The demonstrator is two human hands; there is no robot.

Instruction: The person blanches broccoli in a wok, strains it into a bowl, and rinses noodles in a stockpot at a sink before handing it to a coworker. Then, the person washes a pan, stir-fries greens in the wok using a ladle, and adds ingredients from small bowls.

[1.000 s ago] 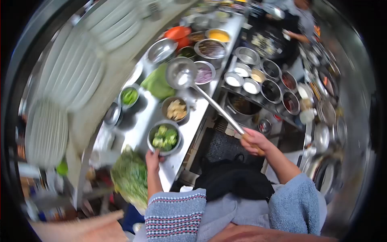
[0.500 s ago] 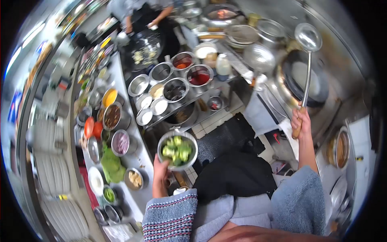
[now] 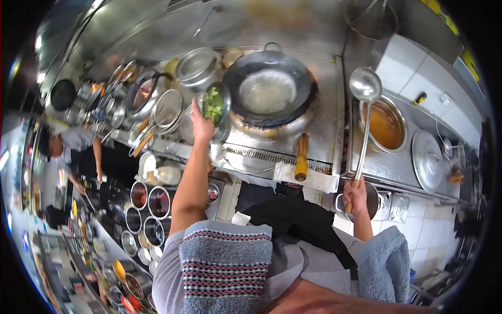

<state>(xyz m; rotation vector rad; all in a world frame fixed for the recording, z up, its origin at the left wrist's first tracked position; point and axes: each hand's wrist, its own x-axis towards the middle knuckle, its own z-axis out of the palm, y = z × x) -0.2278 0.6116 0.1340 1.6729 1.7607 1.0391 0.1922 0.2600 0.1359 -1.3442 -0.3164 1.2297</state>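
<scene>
My left hand (image 3: 203, 124) grips a metal bowl (image 3: 226, 97) of green broccoli pieces (image 3: 213, 106). The bowl is tilted at the left rim of a dark wok (image 3: 238, 70), its open side turned partly towards me. Pale, foamy liquid (image 3: 267, 91) fills the bottom of the wok on the stove. Off to the right, my right hand (image 3: 355, 196) is closed round the wooden handle end of a long ladle (image 3: 365, 83). The ladle's metal head is raised near a pot of amber liquid (image 3: 385, 125).
A wooden handle (image 3: 301, 157) juts from the stove front. Sieves (image 3: 168, 109) and stacked pans lie left of the wok. A metal lid (image 3: 427, 159) rests on the right-hand counter. Farther left, a co-worker (image 3: 83, 152) stands by pots of sauce (image 3: 159, 201).
My view has swung right, from the ingredient counter to the stove. The broccoli bowl has moved over to the wok's edge and tipped. The ladle stays in my right hand.
</scene>
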